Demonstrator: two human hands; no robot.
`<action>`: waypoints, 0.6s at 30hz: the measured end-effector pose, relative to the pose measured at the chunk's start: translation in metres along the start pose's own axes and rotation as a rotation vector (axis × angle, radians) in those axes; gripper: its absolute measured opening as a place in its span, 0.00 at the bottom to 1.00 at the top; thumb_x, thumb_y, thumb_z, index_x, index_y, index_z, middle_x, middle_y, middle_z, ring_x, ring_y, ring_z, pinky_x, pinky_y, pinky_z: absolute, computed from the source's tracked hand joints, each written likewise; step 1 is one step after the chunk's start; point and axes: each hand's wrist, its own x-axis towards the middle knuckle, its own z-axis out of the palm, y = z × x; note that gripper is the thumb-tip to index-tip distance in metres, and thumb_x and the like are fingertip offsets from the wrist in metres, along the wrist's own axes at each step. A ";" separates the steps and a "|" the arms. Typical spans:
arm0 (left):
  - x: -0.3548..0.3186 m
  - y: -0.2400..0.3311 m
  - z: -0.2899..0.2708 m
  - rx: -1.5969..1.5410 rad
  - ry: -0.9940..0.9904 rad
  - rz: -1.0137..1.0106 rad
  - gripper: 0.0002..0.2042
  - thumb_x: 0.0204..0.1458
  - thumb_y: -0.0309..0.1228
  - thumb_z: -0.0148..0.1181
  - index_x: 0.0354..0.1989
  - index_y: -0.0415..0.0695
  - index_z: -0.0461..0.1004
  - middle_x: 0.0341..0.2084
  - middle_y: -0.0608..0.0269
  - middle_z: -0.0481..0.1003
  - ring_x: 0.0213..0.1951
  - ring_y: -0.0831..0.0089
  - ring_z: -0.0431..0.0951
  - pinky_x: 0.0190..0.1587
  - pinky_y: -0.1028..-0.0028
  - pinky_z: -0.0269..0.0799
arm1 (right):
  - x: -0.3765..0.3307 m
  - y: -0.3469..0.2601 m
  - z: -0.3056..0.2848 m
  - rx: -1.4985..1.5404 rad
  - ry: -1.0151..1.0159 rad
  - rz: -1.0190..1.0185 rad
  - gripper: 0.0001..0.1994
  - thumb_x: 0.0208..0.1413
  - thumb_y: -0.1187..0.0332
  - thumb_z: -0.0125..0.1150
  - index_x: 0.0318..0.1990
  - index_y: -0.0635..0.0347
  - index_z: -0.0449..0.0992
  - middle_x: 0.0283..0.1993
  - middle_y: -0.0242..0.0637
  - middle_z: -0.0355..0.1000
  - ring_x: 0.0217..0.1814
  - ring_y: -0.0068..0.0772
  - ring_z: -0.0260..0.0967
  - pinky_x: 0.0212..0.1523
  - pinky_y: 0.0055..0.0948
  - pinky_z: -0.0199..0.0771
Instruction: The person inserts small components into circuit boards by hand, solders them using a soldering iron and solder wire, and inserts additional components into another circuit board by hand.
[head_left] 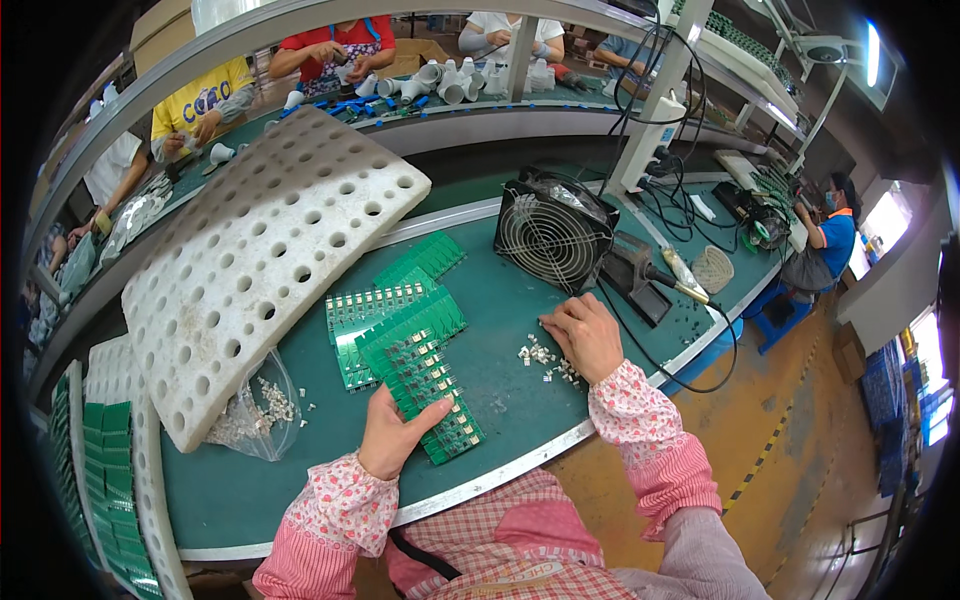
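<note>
My left hand (394, 432) grips the near end of a green circuit board panel (430, 395), thumb on top beside a row of small pale connectors. Under its far end lie more green panels (422, 318), one bearing its own row of white parts. To the right, my right hand (588, 338) bends over the table with its fingertips pinched together; whatever they hold is hidden or too small to name. Just below those fingers is a loose scatter of tiny white connectors (537, 352).
A large white perforated foam slab (270, 240) leans at left, above a clear bag of connectors (262, 415). Beyond the right hand stand a black fan (555, 235) and a soldering iron (680, 285) with its cable. Co-workers sit across the line and far right.
</note>
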 end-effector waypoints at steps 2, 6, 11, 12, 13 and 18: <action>0.000 0.000 0.001 -0.012 -0.002 -0.003 0.17 0.47 0.21 0.64 0.46 0.36 0.68 0.38 0.62 0.74 0.38 0.76 0.75 0.42 0.75 0.74 | 0.001 0.000 0.000 -0.014 0.013 -0.042 0.05 0.43 0.69 0.65 0.30 0.53 0.81 0.29 0.28 0.68 0.34 0.31 0.64 0.35 0.29 0.65; -0.001 0.000 0.000 -0.022 -0.031 -0.019 0.17 0.47 0.21 0.64 0.46 0.37 0.68 0.38 0.62 0.74 0.38 0.76 0.76 0.42 0.74 0.74 | 0.004 -0.002 -0.001 -0.016 0.029 -0.093 0.04 0.43 0.70 0.66 0.28 0.56 0.79 0.29 0.30 0.69 0.33 0.33 0.65 0.33 0.31 0.67; -0.001 0.000 -0.002 -0.029 -0.023 -0.010 0.17 0.47 0.22 0.64 0.45 0.37 0.68 0.38 0.62 0.75 0.38 0.76 0.76 0.42 0.74 0.74 | 0.011 -0.022 -0.016 0.036 0.024 -0.085 0.04 0.43 0.69 0.66 0.26 0.57 0.78 0.27 0.32 0.69 0.32 0.34 0.65 0.33 0.31 0.68; -0.002 -0.002 -0.003 -0.032 -0.017 -0.027 0.17 0.47 0.22 0.64 0.45 0.37 0.68 0.38 0.62 0.75 0.38 0.76 0.76 0.43 0.74 0.74 | 0.011 -0.036 -0.022 0.146 0.003 -0.043 0.04 0.43 0.68 0.66 0.25 0.56 0.78 0.27 0.32 0.68 0.32 0.34 0.66 0.34 0.30 0.68; -0.003 -0.003 -0.003 -0.037 -0.013 -0.033 0.17 0.47 0.22 0.64 0.45 0.37 0.68 0.38 0.62 0.75 0.38 0.76 0.76 0.43 0.74 0.74 | 0.009 -0.048 -0.026 0.252 -0.019 0.007 0.04 0.43 0.67 0.66 0.25 0.55 0.78 0.27 0.31 0.68 0.33 0.34 0.66 0.35 0.30 0.68; 0.001 -0.004 -0.004 0.022 -0.044 0.029 0.18 0.47 0.22 0.64 0.46 0.36 0.68 0.38 0.61 0.75 0.39 0.77 0.76 0.43 0.75 0.73 | -0.010 -0.083 -0.021 0.344 -0.285 -0.076 0.04 0.42 0.69 0.67 0.26 0.56 0.78 0.29 0.33 0.71 0.32 0.35 0.68 0.32 0.29 0.70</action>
